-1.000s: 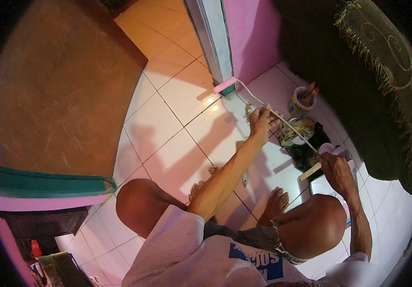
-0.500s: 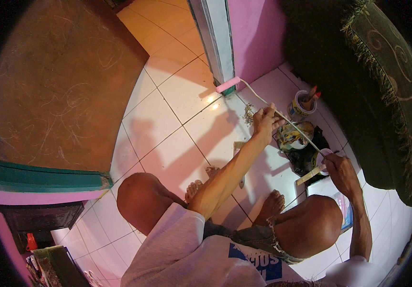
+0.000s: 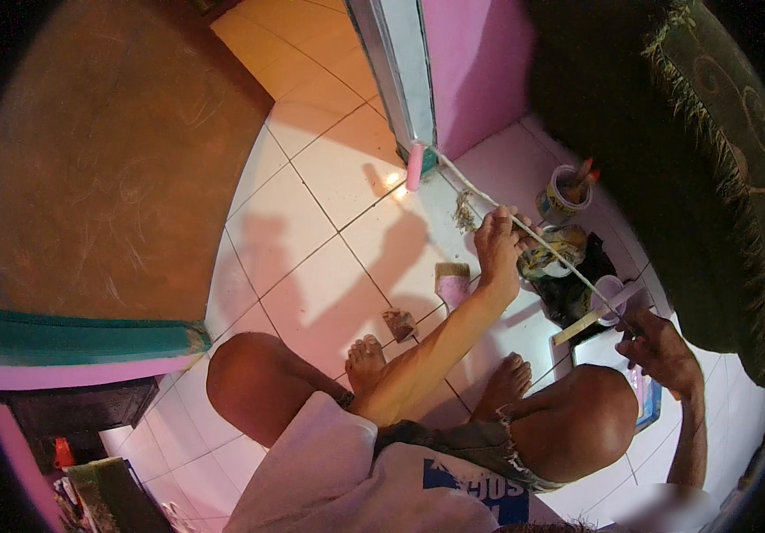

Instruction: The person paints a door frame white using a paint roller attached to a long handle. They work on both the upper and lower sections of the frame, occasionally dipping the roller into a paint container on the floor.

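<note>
Two hands are steadying a roller (image 3: 569,265): the left hand (image 3: 498,244) is pinching its rod midway, the right hand (image 3: 664,354) is curling round the near right end. Its pink sleeve (image 3: 414,167) is sitting far off, by the post (image 3: 403,89). It is probably weighing little, sleeve looking soft, rod stiff, with middle and near end offering the best holds.

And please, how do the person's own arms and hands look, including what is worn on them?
The left hand and the right hand are bare, with no gloves visible. The left forearm is uncovered below a short, pale greyish sleeve. The right forearm is uncovered too; its sleeve area is too blurred to describe.
</note>
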`<state>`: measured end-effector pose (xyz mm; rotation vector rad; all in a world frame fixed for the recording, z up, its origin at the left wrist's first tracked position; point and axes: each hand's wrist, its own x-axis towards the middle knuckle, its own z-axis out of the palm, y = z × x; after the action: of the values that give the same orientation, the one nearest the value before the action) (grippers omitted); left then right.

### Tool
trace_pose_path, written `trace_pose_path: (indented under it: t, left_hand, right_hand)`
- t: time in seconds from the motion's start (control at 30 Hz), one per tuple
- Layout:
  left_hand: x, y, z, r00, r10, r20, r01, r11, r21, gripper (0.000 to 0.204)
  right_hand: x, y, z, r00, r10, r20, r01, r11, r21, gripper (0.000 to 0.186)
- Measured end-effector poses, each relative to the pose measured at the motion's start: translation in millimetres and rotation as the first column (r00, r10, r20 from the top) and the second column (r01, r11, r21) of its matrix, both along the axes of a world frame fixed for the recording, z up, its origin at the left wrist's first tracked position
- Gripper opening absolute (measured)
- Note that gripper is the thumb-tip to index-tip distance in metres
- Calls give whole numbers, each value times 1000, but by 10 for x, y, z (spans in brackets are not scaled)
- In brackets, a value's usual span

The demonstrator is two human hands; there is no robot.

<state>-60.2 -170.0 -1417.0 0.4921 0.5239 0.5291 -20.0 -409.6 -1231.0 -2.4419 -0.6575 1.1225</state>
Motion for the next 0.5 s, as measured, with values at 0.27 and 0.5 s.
trace_pose_path:
  t: [0.27, 0.5]
  left_hand:
    - [-276, 372, -40, 980, -31, -196, 27, 999, -21, 30]
    - [-192, 621, -171, 946, -87, -312, 93, 996, 2, 34]
  right_hand:
    - [-175, 66, -86, 664, 388, 639, -382, 911, -157, 57]
    - [-314, 369, 106, 693, 439, 572, -389, 896, -217, 52]
